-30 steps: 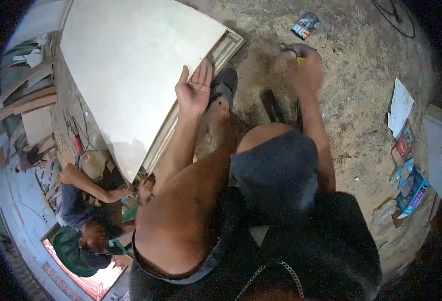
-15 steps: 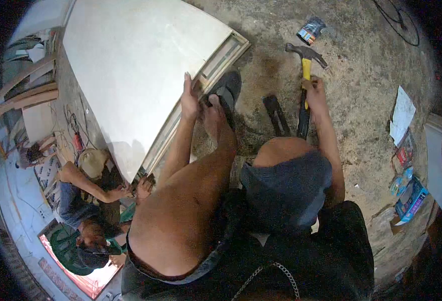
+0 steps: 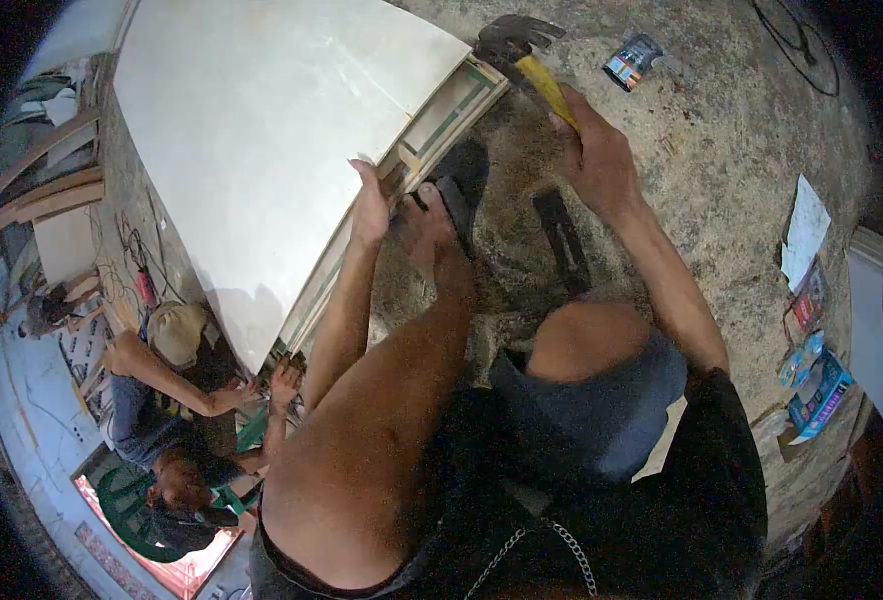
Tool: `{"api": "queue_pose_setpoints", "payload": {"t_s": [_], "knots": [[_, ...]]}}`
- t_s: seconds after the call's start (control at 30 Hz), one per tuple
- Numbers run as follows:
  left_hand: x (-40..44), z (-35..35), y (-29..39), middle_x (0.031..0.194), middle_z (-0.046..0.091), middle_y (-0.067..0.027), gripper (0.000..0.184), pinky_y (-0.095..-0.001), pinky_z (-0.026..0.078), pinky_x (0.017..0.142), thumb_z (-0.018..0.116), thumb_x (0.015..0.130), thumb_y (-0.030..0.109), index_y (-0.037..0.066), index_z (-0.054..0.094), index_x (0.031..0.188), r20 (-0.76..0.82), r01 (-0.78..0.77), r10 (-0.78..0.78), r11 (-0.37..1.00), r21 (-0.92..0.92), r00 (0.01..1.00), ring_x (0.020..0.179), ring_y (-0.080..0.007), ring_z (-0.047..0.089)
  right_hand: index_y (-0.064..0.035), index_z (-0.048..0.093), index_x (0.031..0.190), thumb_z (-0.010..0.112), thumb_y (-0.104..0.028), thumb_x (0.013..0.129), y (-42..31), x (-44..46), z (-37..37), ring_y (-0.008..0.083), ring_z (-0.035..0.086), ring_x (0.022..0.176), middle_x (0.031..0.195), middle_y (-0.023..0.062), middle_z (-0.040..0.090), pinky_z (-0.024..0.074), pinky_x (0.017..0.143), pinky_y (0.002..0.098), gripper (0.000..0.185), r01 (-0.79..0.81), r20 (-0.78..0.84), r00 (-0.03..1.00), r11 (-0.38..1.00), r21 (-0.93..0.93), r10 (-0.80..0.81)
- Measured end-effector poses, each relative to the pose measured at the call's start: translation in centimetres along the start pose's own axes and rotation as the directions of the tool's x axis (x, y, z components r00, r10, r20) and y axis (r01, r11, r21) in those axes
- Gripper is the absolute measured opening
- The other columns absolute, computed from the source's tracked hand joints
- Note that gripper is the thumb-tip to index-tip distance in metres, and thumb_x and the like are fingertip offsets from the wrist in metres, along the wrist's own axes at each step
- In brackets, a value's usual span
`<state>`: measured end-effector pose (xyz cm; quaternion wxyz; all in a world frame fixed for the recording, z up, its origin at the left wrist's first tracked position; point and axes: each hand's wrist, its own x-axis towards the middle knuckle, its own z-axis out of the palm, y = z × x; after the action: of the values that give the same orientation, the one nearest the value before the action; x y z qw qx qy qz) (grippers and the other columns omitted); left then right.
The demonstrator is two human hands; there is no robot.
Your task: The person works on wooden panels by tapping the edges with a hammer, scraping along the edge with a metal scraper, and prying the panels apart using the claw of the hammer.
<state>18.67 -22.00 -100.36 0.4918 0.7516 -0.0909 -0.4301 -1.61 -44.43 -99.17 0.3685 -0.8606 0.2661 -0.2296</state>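
Note:
A large white panel (image 3: pixel 271 150) on a wooden frame fills the upper left, its open edge (image 3: pixel 441 120) facing me. My left hand (image 3: pixel 369 205) grips that edge, thumb on the white face and fingers hidden inside the frame. My right hand (image 3: pixel 596 160) is closed round the yellow and black handle of a claw hammer (image 3: pixel 541 80). The hammer's head is at the panel's upper right corner; whether it touches cannot be told. My sandalled foot (image 3: pixel 436 215) is beside the panel's edge.
A co-worker (image 3: pixel 166 440) sits at the lower left, hands at the panel's bottom corner. On the concrete floor lie a black tool (image 3: pixel 561 240), a small packet (image 3: pixel 632 62), torn paper (image 3: pixel 804 230) and a blue box (image 3: pixel 819 395). A cable (image 3: pixel 796 45) curls at the upper right.
My right hand has raised the hammer up and left to the panel's corner, after turning it upright from a blurred lower hold. My left hand went from open palm to gripping the frame edge.

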Motion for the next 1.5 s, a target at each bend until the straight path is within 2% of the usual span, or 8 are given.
{"api": "queue_pose_setpoints", "payload": {"t_s": [0.2,0.53,0.7,0.93,1.07,1.17,1.33,1.5], "knots": [[-2.3,1.4,3.2,0.134,0.038,-0.0224,0.098,-0.0354,0.022,0.106,0.002,0.081,0.071,-0.006,0.027,0.135,-0.05,-0.028,0.038,0.98,0.195,0.998,0.124,-0.0299,0.037,-0.01,0.037,0.129,0.056,-0.009,0.073,0.9,0.6,0.6,0.0395,0.059,0.082,0.103,0.0197,0.057,0.0501,0.07,0.0467,0.06,-0.081,0.29,0.943,0.958,-0.275,0.163],[0.8,-1.8,-0.9,0.141,0.028,-0.0199,0.093,-0.0354,0.019,0.107,0.0,0.082,0.069,-0.004,0.013,0.139,-0.109,0.067,-0.022,0.899,0.433,0.994,0.128,-0.0285,0.032,-0.0075,0.046,0.127,0.055,-0.006,0.084,0.2,1.5,-1.7,0.0278,0.06,0.057,0.073,0.0199,0.061,0.0448,0.052,0.0377,0.044,-0.095,0.063,0.993,0.995,-0.005,0.095],[-1.0,0.6,1.8,0.14,0.029,-0.02,0.096,-0.0387,0.021,0.107,0.003,0.081,0.071,-0.003,0.018,0.139,-0.029,0.027,-0.029,0.997,-0.077,0.999,0.127,-0.0314,0.032,-0.0076,0.046,0.128,0.048,0.003,0.081,0.1,1.2,0.0,0.0289,0.061,0.059,0.08,0.0218,0.062,0.0472,0.054,0.037,0.048,0.027,-0.039,0.999,0.999,-0.016,-0.028],[-0.1,0.0,0.5,0.139,0.029,-0.022,0.096,-0.0417,0.025,0.106,0.008,0.08,0.073,-0.003,0.011,0.139,-0.065,-0.095,0.095,0.995,0.01,0.993,0.127,-0.0328,0.032,-0.0079,0.039,0.13,0.049,0.002,0.074,1.1,-1.0,2.4,0.0365,0.061,0.07,0.087,0.0251,0.06,0.0473,0.059,0.0462,0.058,-0.022,0.414,0.893,0.935,-0.354,0.178],[-1.4,0.7,1.4,0.135,0.034,-0.0254,0.103,-0.0346,0.021,0.107,0.005,0.079,0.073,-0.012,0.025,0.133,-0.066,-0.071,0.067,0.995,-0.065,0.996,0.127,-0.0276,0.033,-0.0088,0.04,0.128,0.047,0.0,0.082,0.0,-1.2,1.9,0.0363,0.06,0.064,0.077,0.0231,0.06,0.046,0.054,0.042,0.047,0.024,0.194,0.981,0.996,-0.089,-0.006],[-1.5,0.7,1.9,0.139,0.027,-0.0248,0.103,-0.0352,0.021,0.107,0.007,0.079,0.074,-0.013,0.015,0.135,-0.021,-0.03,0.03,0.999,0.011,0.999,0.127,-0.028,0.032,-0.0091,0.039,0.126,0.045,-0.007,0.091,-1.4,0.6,-0.5,0.0289,0.057,0.053,0.064,0.0196,0.055,0.0413,0.049,0.0368,0.036,-0.257,0.328,0.907,0.964,-0.071,0.266],[-0.5,0.1,1.1,0.146,0.004,-0.0206,0.103,-0.036,0.018,0.109,0.011,0.078,0.074,-0.01,-0.007,0.136,0.076,-0.158,0.168,0.98,-0.124,0.983,0.131,-0.0284,0.023,-0.0114,0.038,0.122,0.047,-0.016,0.091,-2.6,1.9,-2.4,0.047,0.056,0.072,0.074,0.0266,0.058,0.0425,0.06,0.0521,0.033,-0.232,0.181,0.962,0.96,0.158,0.203],[-0.3,0.9,1.0,0.14,0.027,-0.0202,0.095,-0.0441,0.02,0.108,0.011,0.081,0.072,-0.003,0.015,0.139,-0.053,-0.147,0.138,0.953,-0.265,0.989,0.128,-0.0334,0.029,-0.0079,0.037,0.121,0.046,-0.015,0.091,0.7,-0.2,1.7,0.043,0.054,0.057,0.061,0.0245,0.054,0.0395,0.05,0.0482,0.032,-0.164,0.171,0.972,0.986,0.014,0.159]]}}
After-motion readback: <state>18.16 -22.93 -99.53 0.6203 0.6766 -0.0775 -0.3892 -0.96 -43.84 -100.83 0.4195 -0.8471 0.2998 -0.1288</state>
